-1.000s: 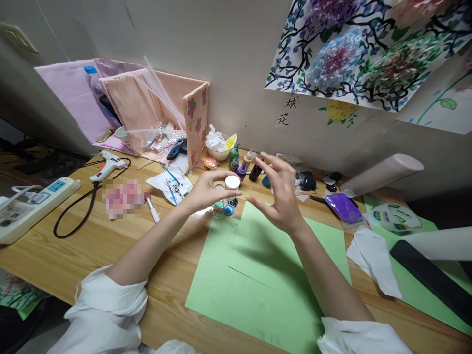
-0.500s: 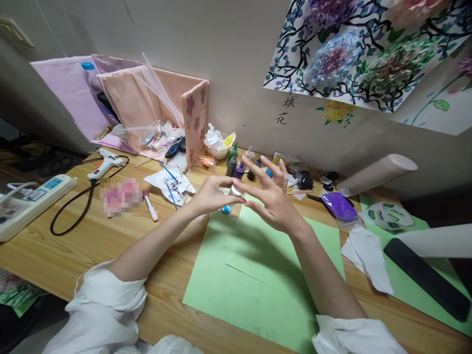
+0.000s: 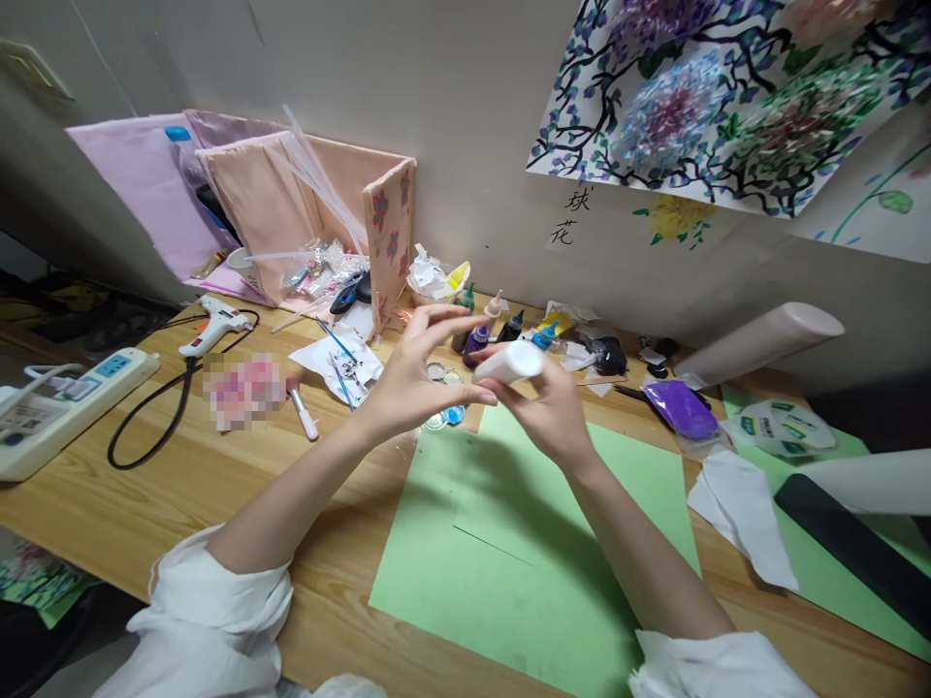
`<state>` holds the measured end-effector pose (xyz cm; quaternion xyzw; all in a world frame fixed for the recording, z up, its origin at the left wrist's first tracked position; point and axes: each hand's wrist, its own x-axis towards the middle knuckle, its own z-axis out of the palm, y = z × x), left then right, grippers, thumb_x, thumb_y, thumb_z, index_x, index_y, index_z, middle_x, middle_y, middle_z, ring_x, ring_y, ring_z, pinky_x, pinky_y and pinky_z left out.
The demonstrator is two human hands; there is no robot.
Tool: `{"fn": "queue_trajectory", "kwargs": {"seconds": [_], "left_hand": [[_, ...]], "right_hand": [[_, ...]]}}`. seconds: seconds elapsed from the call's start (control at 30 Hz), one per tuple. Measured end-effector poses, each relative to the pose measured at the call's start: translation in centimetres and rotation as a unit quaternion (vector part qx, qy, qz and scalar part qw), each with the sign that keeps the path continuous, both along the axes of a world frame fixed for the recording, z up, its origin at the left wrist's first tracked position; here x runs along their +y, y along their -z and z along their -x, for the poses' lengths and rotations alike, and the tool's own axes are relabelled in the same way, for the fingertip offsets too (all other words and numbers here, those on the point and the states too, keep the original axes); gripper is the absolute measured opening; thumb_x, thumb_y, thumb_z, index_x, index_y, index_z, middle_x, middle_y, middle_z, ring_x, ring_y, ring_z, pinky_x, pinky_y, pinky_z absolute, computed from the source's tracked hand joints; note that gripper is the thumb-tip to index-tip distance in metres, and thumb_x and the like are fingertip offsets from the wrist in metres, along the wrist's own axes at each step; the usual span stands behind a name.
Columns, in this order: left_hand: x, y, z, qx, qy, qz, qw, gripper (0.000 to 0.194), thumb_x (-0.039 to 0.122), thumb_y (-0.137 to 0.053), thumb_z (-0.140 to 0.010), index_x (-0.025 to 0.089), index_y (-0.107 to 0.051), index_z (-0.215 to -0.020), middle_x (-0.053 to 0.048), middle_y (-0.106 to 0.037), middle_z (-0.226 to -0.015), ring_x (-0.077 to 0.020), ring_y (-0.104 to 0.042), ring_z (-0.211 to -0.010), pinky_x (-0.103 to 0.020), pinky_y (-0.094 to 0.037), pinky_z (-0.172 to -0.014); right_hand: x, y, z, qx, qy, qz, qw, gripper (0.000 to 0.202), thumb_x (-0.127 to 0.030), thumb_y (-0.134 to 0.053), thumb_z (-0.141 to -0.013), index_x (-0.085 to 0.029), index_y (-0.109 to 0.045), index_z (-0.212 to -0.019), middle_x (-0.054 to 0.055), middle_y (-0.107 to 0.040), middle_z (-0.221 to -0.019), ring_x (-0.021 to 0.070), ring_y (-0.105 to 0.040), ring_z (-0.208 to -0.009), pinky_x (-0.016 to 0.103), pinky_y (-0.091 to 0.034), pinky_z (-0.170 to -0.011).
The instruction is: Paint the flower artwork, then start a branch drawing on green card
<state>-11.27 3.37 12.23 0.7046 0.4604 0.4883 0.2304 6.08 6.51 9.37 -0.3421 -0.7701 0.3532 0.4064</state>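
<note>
At the near edge, white sleeves [image 3: 210, 606] flank a green sheet [image 3: 524, 611] on the wooden table [image 3: 327, 582]. Beyond them, near the sheet's far side, the right hand [image 3: 554, 417] pinches a white bottle [image 3: 509, 364] between thumb and fingers, raised off the table, while the left hand [image 3: 400, 383] spreads in a loose curve beside it, gripping nothing that shows; the thumbs come so close that I cannot tell whether they touch. Steadying the bottle well probably calls for a light, even pinch on its side, since hard pressure could squash it or make it slip; the left fingers would serve best as a loose guard at its other end. It looks plain white, rounded and tilted, one flat end turned towards the viewer; I cannot tell whether that is base or cap, and no label shows. Past the hands sit small pots [image 3: 455, 415], then a purple bottle [image 3: 476, 346], a fabric-covered box [image 3: 393, 252] and, on the wall [image 3: 436, 78], a flower picture [image 3: 669, 111].
</note>
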Motion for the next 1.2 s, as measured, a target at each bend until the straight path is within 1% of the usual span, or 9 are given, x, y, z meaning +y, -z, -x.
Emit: {"fn": "queue_trajectory", "kwargs": {"seconds": [0.07, 0.17, 0.23, 0.33, 0.47, 0.63, 0.8, 1.03, 1.2], "left_hand": [[-0.1, -0.8, 1.0, -0.033, -0.018, -0.014, 0.999, 0.06, 0.039, -0.076, -0.066, 0.026, -0.054, -0.121, -0.007, -0.049, -0.125, -0.022, -0.045, -0.116, -0.034, -0.038, -0.098], [0.2, -1.2, 2.1, -0.099, -0.058, -0.011, 0.993, 0.046, 0.038, -0.069, -0.074, 0.023, -0.056, -0.116, -0.007, -0.053, -0.12, -0.019, -0.053, -0.105, -0.031, -0.043, -0.091], [0.3, -1.2, 2.4, -0.115, -0.072, 0.004, 0.991, 0.042, 0.037, -0.069, -0.075, 0.02, -0.057, -0.112, -0.007, -0.056, -0.116, -0.0177, -0.055, -0.101, -0.03, -0.044, -0.088], [0.4, -0.9, 2.3, -0.057, -0.024, 0.043, 0.997, 0.038, 0.035, -0.071, -0.073, 0.02, -0.062, -0.107, -0.007, -0.058, -0.111, -0.0184, -0.054, -0.101, -0.03, -0.043, -0.087], [0.6, 0.5, 1.6, 0.052, 0.073, 0.121, 0.989, 0.042, 0.036, -0.076, -0.066, 0.02, -0.064, -0.104, -0.005, -0.06, -0.098, -0.0182, -0.056, -0.092, -0.031, -0.045, -0.08], [1.6, 3.1, 0.6, 0.078, 0.053, 0.117, 0.989, 0.033, 0.031, -0.075, -0.066, 0.018, -0.066, -0.094, -0.004, -0.061, -0.091, -0.0179, -0.057, -0.085, -0.03, -0.044, -0.075], [2.2, 3.8, 0.5, 0.038, 0.042, 0.117, 0.992, 0.029, 0.029, -0.074, -0.066, 0.017, -0.066, -0.091, -0.002, -0.062, -0.089, -0.0163, -0.057, -0.083, -0.027, -0.043, -0.072], [2.1, 3.5, 0.1, -0.008, 0.022, 0.102, 0.995, 0.029, 0.03, -0.075, -0.064, 0.015, -0.064, -0.087, -0.002, -0.061, -0.084, -0.0136, -0.056, -0.077, -0.025, -0.043, -0.068], [2.2, 3.5, 0.6, 0.034, 0.067, 0.089, 0.993, 0.039, 0.03, -0.076, -0.064, 0.017, -0.061, -0.098, -0.004, -0.06, -0.099, -0.0169, -0.056, -0.091, -0.028, -0.044, -0.077]], "right_hand": [[-0.2, 0.0, 0.1, 0.016, 0.005, -0.005, 1.0, 0.028, -0.031, -0.068, -0.074, -0.023, -0.062, -0.101, 0.004, -0.067, -0.101, 0.0226, -0.062, -0.092, 0.035, -0.046, -0.082], [-0.1, 0.5, 0.4, -0.031, -0.032, 0.015, 0.999, 0.025, -0.036, -0.07, -0.07, -0.022, -0.066, -0.091, 0.004, -0.069, -0.088, 0.023, -0.063, -0.083, 0.036, -0.048, -0.076], [0.0, 0.9, 0.6, -0.016, -0.021, 0.0, 1.0, 0.027, -0.036, -0.07, -0.071, -0.022, -0.065, -0.094, 0.005, -0.068, -0.093, 0.0232, -0.062, -0.086, 0.037, -0.047, -0.079], [0.2, 1.8, 0.8, -0.017, 0.008, -0.035, 0.999, 0.029, -0.037, -0.071, -0.07, -0.022, -0.066, -0.094, 0.005, -0.065, -0.091, 0.0217, -0.06, -0.082, 0.035, -0.047, -0.074], [0.8, 3.7, 1.1, -0.082, 0.017, -0.005, 0.996, 0.028, -0.039, -0.07, -0.069, -0.018, -0.067, -0.087, 0.004, -0.061, -0.077, 0.0189, -0.056, -0.07, 0.031, -0.044, -0.062], [1.4, 4.8, 1.0, -0.064, -0.02, 0.083, 0.994, 0.028, -0.036, -0.068, -0.07, -0.017, -0.065, -0.09, 0.004, -0.065, -0.08, 0.0173, -0.056, -0.07, 0.03, -0.045, -0.063], [1.7, 5.0, 1.0, -0.017, -0.038, 0.131, 0.99, 0.035, -0.036, -0.069, -0.068, -0.018, -0.064, -0.097, 0.004, -0.067, -0.089, 0.019, -0.06, -0.078, 0.031, -0.048, -0.07], [1.1, 4.6, 0.7, -0.027, -0.001, 0.074, 0.997, 0.027, -0.032, -0.068, -0.069, -0.018, -0.065, -0.092, 0.004, -0.066, -0.086, 0.0192, -0.059, -0.079, 0.033, -0.047, -0.073], [1.2, 4.6, 0.7, -0.033, 0.015, 0.018, 0.999, 0.017, -0.029, -0.067, -0.069, -0.018, -0.062, -0.082, 0.003, -0.061, -0.08, 0.0168, -0.055, -0.074, 0.029, -0.045, -0.069]]}}
